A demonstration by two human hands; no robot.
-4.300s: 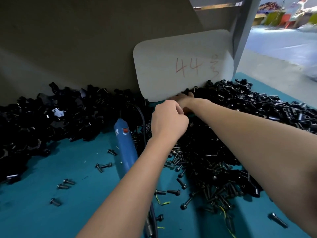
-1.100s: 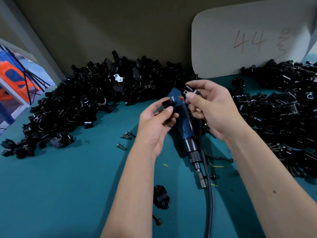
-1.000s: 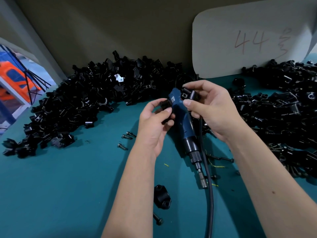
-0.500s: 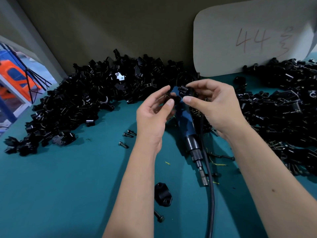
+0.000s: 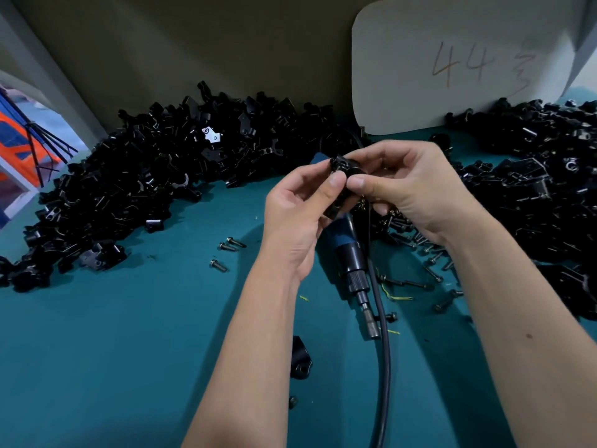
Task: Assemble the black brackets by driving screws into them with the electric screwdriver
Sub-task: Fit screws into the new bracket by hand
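Both hands meet above the teal table (image 5: 129, 350) and hold a small black bracket (image 5: 343, 168) between them. My left hand (image 5: 300, 218) pinches it from the left with thumb and fingers. From the right, my right hand (image 5: 410, 192) pinches it with thumb and forefinger. Whether a screw sits in the bracket is hidden by my fingers. The blue electric screwdriver (image 5: 350, 257) lies on the table under my hands, its bit pointing toward me, its black cable (image 5: 384, 350) running down the frame.
A large heap of black brackets (image 5: 155, 176) fills the left back, another heap (image 5: 542, 182) the right. Loose screws (image 5: 226, 250) lie left of my hands, more (image 5: 420, 270) on the right. One lone bracket (image 5: 300, 360) lies near my left forearm. A white card (image 5: 452, 66) leans on the wall.
My hands have come together from either side of the screwdriver's handle and now hold one bracket jointly. The screwdriver has stayed where it lay.
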